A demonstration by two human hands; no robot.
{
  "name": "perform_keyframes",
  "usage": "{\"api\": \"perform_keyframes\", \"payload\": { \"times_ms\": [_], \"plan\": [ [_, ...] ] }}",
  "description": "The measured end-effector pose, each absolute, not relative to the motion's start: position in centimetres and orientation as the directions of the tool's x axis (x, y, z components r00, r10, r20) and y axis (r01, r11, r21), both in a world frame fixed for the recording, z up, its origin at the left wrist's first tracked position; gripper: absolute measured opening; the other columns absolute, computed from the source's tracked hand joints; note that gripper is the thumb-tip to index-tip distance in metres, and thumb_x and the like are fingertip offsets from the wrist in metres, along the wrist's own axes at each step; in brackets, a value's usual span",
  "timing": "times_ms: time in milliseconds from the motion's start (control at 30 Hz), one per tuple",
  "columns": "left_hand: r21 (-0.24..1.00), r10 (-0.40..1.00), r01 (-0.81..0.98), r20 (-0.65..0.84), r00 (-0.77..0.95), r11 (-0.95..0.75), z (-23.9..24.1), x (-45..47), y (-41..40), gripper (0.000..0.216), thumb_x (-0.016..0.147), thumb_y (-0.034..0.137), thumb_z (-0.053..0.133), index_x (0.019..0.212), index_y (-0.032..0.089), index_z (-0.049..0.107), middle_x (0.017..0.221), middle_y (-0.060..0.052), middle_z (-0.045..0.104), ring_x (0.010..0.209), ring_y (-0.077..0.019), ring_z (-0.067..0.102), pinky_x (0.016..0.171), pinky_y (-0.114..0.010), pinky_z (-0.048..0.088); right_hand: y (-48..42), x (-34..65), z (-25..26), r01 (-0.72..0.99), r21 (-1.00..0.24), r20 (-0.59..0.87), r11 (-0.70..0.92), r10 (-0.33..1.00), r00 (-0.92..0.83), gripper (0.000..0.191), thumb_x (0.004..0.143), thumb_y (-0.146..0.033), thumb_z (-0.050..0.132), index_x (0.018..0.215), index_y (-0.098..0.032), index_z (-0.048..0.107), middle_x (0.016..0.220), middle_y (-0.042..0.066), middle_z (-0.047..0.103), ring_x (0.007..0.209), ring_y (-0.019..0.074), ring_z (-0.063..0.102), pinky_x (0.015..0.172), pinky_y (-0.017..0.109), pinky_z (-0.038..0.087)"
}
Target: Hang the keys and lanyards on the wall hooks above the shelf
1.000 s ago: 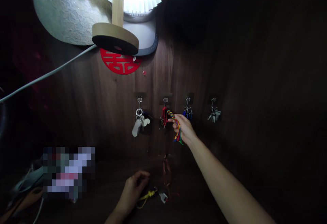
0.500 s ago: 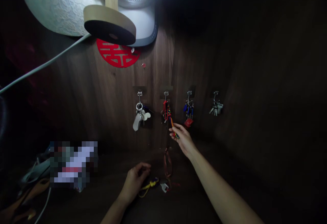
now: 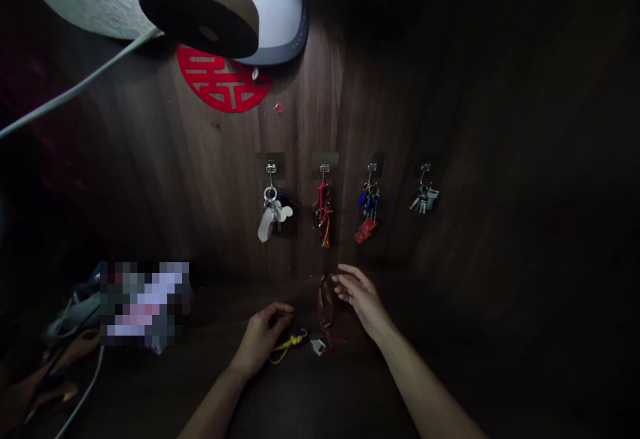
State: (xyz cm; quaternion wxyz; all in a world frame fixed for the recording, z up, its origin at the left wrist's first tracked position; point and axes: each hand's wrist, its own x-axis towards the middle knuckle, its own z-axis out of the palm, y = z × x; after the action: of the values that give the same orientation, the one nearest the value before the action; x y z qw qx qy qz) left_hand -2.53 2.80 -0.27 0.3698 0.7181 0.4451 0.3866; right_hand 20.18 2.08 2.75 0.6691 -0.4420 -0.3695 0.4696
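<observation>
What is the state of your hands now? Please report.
Left hand curled beside yellow cord. Right hand open, empty, just right of brown strap. Multicoloured cord hanging on second wall hook from left.

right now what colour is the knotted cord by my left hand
Bright yellow: the knotted cord beside the left hand shows best in the head view.

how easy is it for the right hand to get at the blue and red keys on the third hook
Probably easy: the right hand is open just below the key bunch, with only dark wood panel between them, so the way looks free.
</observation>
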Motion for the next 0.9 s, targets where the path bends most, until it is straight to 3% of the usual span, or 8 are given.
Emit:
{"api": "perform_keyframes", "payload": {
  "times_ms": [233,400,500,600,733,900],
  "plan": [
    [0.834,0.907,0.409,0.229,0.352,-0.369,0.5,-2.6,2.0,0.026,0.081,0.038,0.050,0.094,0.021,0.066,0.086,0.000,0.070,0.079,-0.0176,0.063,0.072,-0.026,0.046,1.9,20.0,0.7,-0.097,-0.987,0.109,0.131,0.973,0.203,0.033,0.062,-0.041,0.072,0.085,-0.018,0.064,0.071,0.001,0.067,0.054,0.0092,0.055,0.050,0.021,0.039],
    [0.741,0.808,0.420,0.277,0.519,-0.524,0.4,-2.7,1.3,0.028,0.071,0.028,0.067,0.099,0.024,0.065,0.099,-0.003,0.067,0.093,-0.0197,0.060,0.085,-0.029,0.044,2.0,19.7,0.3,0.118,-0.974,0.202,0.193,0.977,0.070,0.021,0.069,-0.035,0.065,0.081,-0.018,0.065,0.067,-0.001,0.063,0.053,0.0097,0.051,0.052,0.022,0.038],
    [0.673,0.763,0.442,0.295,0.575,-0.593,0.2,-2.7,1.2,0.023,0.072,0.023,0.066,0.095,0.025,0.066,0.097,-0.002,0.067,0.095,-0.0198,0.059,0.087,-0.031,0.043,1.7,19.6,0.3,0.284,-0.926,0.249,0.248,0.968,-0.034,0.013,0.072,-0.029,0.061,0.078,-0.018,0.065,0.067,-0.001,0.062,0.060,0.0122,0.054,0.058,0.024,0.040],
    [0.655,0.782,0.468,0.329,0.529,-0.593,0.1,-2.8,1.4,0.012,0.081,0.026,0.057,0.088,0.023,0.066,0.090,-0.002,0.068,0.089,-0.0186,0.061,0.084,-0.030,0.045,1.2,19.6,0.6,0.412,-0.869,0.243,0.274,0.962,-0.128,0.010,0.074,-0.023,0.058,0.076,-0.018,0.065,0.067,-0.001,0.063,0.064,0.0140,0.056,0.060,0.024,0.040],
    [0.657,0.845,0.533,0.382,0.373,-0.533,-0.4,-3.3,2.0,0.017,0.084,0.032,0.051,0.087,0.022,0.065,0.089,-0.003,0.069,0.086,-0.0196,0.064,0.081,-0.031,0.048,0.6,19.7,1.2,0.528,-0.797,0.220,0.293,0.955,-0.197,0.007,0.071,-0.018,0.059,0.073,-0.018,0.067,0.071,-0.001,0.062,0.067,0.0135,0.056,0.061,0.023,0.039],
    [0.643,0.864,0.585,0.440,0.246,-0.494,-1.3,-3.9,2.8,0.020,0.084,0.034,0.049,0.093,0.022,0.063,0.092,-0.004,0.070,0.088,-0.0209,0.065,0.082,-0.034,0.049,-0.2,20.1,1.8,0.610,-0.737,0.080,0.292,0.933,-0.350,0.005,0.065,-0.020,0.068,0.070,-0.019,0.068,0.072,-0.002,0.056,0.066,0.0112,0.052,0.058,0.020,0.037]
  ]
}}
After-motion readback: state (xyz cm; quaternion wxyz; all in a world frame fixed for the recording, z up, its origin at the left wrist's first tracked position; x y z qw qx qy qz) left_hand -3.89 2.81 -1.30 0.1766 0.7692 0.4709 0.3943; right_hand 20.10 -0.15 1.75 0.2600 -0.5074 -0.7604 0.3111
